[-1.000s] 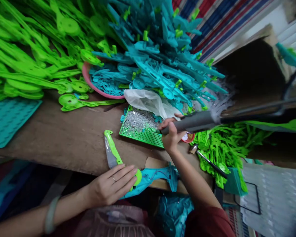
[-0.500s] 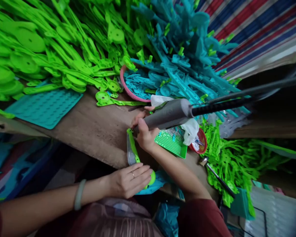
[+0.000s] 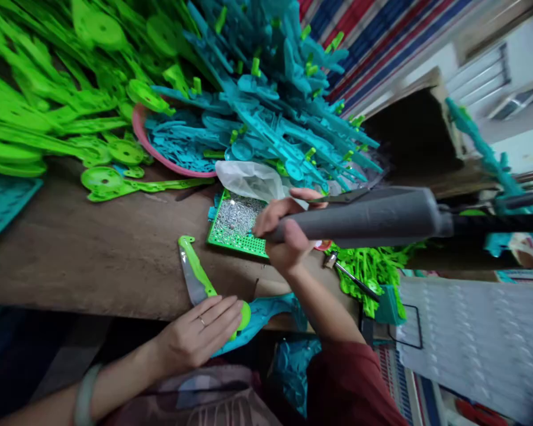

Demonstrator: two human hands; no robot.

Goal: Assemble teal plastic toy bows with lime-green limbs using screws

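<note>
My right hand [image 3: 285,245] is wrapped round a grey corded electric screwdriver [image 3: 368,218]. Its tip is hidden behind my fingers, over a green perforated tray [image 3: 235,247] of small silvery screws [image 3: 237,214]. At the bench's front edge, my left hand [image 3: 199,334] lies over a bright green plastic part [image 3: 198,271], fingers together and thumb hidden. A clear plastic piece [image 3: 190,278] runs along that part, and its round green end [image 3: 246,316] shows beside my fingertips. Under it a blue plastic piece [image 3: 266,313] extends to the right.
Green plastic parts [image 3: 26,112] are heaped at the back left. Blue parts [image 3: 266,112] rise behind a pink-rimmed basket [image 3: 160,155]. A white plastic bag [image 3: 251,177] touches the screw tray. A hammer [image 3: 353,277] lies to the right by more green pieces [image 3: 368,260].
My right hand has moved the screwdriver away from the green part's tip, rightward to the screw tray. My left hand stays on the part. The view has shifted right.
</note>
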